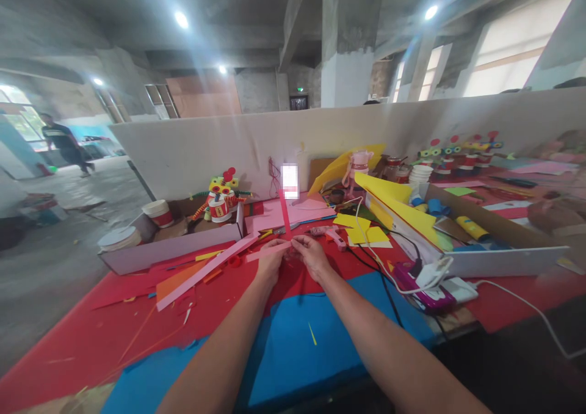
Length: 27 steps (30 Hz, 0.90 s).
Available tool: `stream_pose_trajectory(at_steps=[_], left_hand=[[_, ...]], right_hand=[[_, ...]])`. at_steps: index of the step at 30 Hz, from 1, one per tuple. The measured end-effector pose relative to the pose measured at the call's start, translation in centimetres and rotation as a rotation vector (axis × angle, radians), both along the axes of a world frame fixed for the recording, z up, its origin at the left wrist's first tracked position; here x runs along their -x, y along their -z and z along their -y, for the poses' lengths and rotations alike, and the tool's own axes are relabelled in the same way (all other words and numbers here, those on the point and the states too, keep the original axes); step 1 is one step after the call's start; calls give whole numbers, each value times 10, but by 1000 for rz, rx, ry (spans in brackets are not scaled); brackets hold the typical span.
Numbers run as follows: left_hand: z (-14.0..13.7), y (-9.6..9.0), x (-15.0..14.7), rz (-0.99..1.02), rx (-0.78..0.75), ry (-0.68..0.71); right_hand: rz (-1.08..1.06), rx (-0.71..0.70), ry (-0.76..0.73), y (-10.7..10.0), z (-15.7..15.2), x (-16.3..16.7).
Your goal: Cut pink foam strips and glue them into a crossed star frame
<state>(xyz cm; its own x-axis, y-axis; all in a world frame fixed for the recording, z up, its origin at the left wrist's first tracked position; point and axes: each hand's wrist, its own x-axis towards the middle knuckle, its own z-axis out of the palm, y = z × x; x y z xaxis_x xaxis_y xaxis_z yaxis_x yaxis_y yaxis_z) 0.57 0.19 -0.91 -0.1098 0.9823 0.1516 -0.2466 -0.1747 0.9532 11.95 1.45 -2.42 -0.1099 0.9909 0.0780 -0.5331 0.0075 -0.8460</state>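
Close together above the red table covering, both hands pinch thin paper strips. My left hand (270,262) is closed on a pink paper strip (259,255), whose end points out to the left. Fingertips of my right hand (312,258) are pressed together at the lower end of a red paper strip (284,214), which runs away from me. Where the strips meet, the fingers hide how they join. Just beyond the right hand lies a pink glue gun (336,238). A longer pink strip (208,272) rests left of the left hand.
Yellow paper pieces (368,236) and a purple power strip (425,289) with cables lie right. Open boxes (169,252) stand at both sides, the left one near a paper-cup robot figure (221,200). Blue sheets (315,334) cover the front. A white partition (206,142) closes the back.
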Motion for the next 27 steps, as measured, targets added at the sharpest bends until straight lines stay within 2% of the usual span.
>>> stream_pose_trajectory(at_steps=[7, 12, 17, 19, 23, 27], left_hand=[[-1, 0, 4, 18, 32, 64], [-1, 1, 3, -11, 35, 88], [-1, 1, -2, -14, 28, 142], [-2, 2, -2, 3, 22, 109], [-4, 3, 1, 3, 48, -5], [-5, 4, 3, -12, 55, -53]], right_hand=[[40, -21, -12, -1, 0, -1], [225, -131, 160, 3, -7, -2], [268, -183, 318, 5, -11, -3], [255, -190, 287, 5, -10, -2], [174, -143, 132, 3, -8, 1], [131, -95, 68, 2, -8, 0]])
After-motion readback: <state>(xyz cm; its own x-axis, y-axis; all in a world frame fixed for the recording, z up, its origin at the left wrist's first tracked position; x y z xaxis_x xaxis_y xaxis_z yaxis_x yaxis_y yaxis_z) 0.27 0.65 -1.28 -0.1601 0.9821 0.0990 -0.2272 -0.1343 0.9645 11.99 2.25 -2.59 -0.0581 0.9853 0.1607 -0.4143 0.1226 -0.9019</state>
